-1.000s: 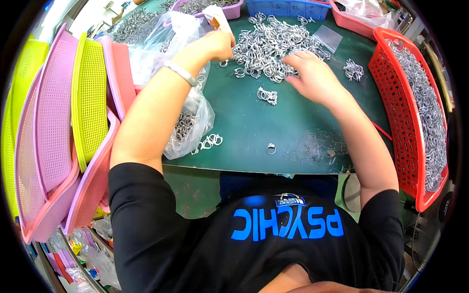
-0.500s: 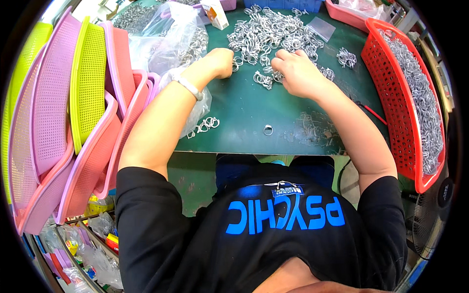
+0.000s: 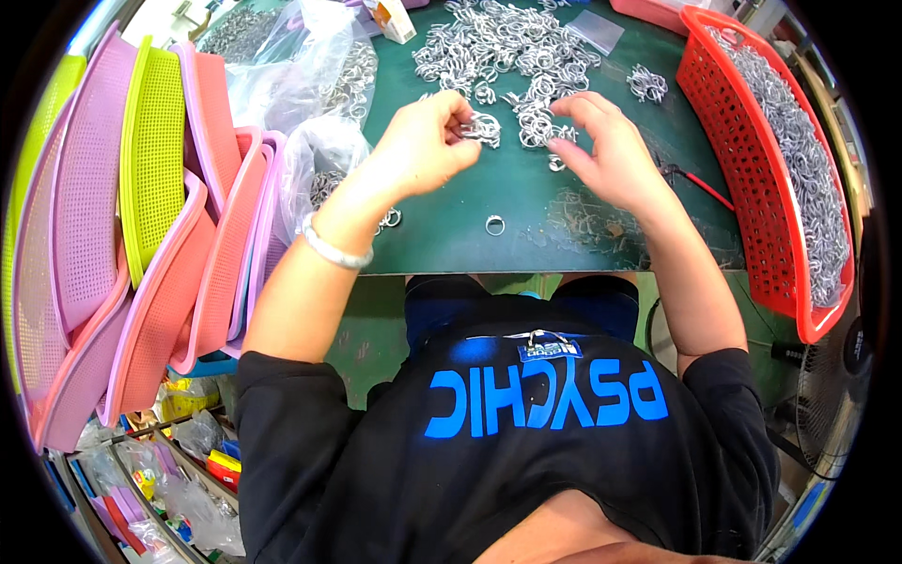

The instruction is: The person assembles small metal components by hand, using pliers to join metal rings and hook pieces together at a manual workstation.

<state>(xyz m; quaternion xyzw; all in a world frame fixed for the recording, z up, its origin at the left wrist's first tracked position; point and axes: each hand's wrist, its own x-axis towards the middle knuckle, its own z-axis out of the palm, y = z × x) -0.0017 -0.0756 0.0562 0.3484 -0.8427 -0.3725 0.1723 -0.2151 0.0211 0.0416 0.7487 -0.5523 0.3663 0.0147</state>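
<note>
My left hand (image 3: 425, 143) pinches a small cluster of silver metal rings (image 3: 483, 127) just above the green table mat (image 3: 451, 240). My right hand (image 3: 606, 150) hovers to the right of it, fingers spread over loose rings (image 3: 537, 127), one fingertip touching them. A large pile of the same metal rings (image 3: 498, 47) lies beyond both hands. One single ring (image 3: 495, 225) rests alone on the mat near the front edge. A silver bracelet sits on my left wrist.
A red basket (image 3: 752, 188) full of rings stands at the right. Stacked pink, purple and yellow baskets (image 3: 141, 216) lean at the left. Clear plastic bags (image 3: 310, 94) with rings lie left of my hand. A small carton (image 3: 390, 19) and a red-handled tool (image 3: 700, 185) are on the mat.
Both hands have drawn back from the big pile toward me. The left hand now holds a small cluster of rings, and the right hand has opened beside it.
</note>
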